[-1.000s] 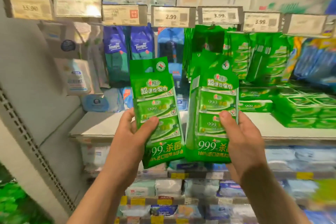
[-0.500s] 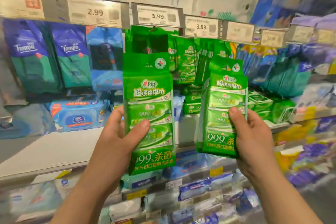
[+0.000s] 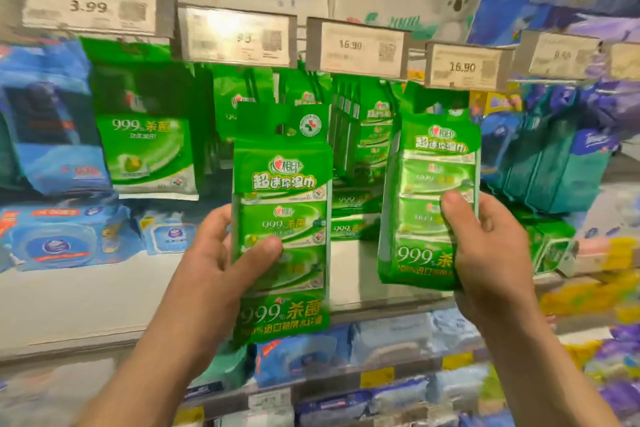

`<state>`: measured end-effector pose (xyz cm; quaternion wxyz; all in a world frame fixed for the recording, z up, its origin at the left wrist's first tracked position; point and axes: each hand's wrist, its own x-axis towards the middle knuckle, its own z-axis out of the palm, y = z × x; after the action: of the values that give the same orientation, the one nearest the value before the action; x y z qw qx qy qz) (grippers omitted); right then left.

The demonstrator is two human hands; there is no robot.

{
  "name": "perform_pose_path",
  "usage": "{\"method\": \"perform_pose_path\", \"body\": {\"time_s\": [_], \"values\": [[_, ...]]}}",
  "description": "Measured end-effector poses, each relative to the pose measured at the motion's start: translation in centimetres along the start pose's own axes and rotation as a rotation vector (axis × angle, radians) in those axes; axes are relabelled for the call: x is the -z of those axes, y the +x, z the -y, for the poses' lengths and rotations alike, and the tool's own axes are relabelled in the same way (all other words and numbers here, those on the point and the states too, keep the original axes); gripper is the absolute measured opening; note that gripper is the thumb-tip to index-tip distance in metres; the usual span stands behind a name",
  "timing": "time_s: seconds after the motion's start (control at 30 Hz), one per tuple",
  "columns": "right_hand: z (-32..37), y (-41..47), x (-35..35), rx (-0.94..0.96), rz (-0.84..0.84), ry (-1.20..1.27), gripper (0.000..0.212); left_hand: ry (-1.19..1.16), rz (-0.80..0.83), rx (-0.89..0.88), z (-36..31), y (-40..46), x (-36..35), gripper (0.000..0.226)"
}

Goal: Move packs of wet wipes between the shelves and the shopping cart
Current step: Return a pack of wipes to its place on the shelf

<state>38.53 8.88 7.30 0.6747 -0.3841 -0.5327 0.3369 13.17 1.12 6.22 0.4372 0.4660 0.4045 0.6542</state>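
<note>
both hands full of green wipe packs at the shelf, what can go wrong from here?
1. The left hand pinches its green pack low down, so the tall top half could flop or slip.
2. The right hand holds its pack close to the hanging packs; a swing may knock them off their hooks.
3. No free hand remains to catch a drop.

two bare forearms in view, no sleeves. left hand [image 3: 221,263] and right hand [image 3: 491,246]: no rings, watch or gloves; nails short.
</note>
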Motion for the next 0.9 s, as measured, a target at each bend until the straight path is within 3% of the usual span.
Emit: {"method": "perform_pose_path", "body": {"time_s": [0.13, 0.23, 0.43, 0.67, 0.8, 0.9], "values": [[0.2, 2.6, 2.2, 0.046, 0.067, 0.104, 0.021, 0.001, -0.046, -0.028, 1.4, 0.7, -3.3, 0.044], [0.0, 4.2, 2.8, 0.05, 0.115, 0.137, 0.021, 0.0, -0.062, -0.027, 2.0, 1.0, -5.0, 0.042], [-0.5, 6.3, 2.8, 0.041, 0.162, 0.129, 0.053, 0.037, -0.087, -0.024, 2.4, 1.9, -6.5, 0.047], [-1.9, 7.5, 2.2, -0.009, 0.203, 0.08, 0.042, 0.042, -0.113, -0.013, 2.7, 2.5, -6.9, 0.046], [-2.5, 8.8, 1.5, -0.051, 0.209, 0.039, 0.079, 0.045, -0.106, -0.016, 2.7, 2.8, -7.0, 0.046], [-2.9, 9.9, 1.0, -0.068, 0.22, 0.063, 0.065, 0.047, -0.106, -0.022, 2.7, 3.0, -7.0, 0.047]]}}
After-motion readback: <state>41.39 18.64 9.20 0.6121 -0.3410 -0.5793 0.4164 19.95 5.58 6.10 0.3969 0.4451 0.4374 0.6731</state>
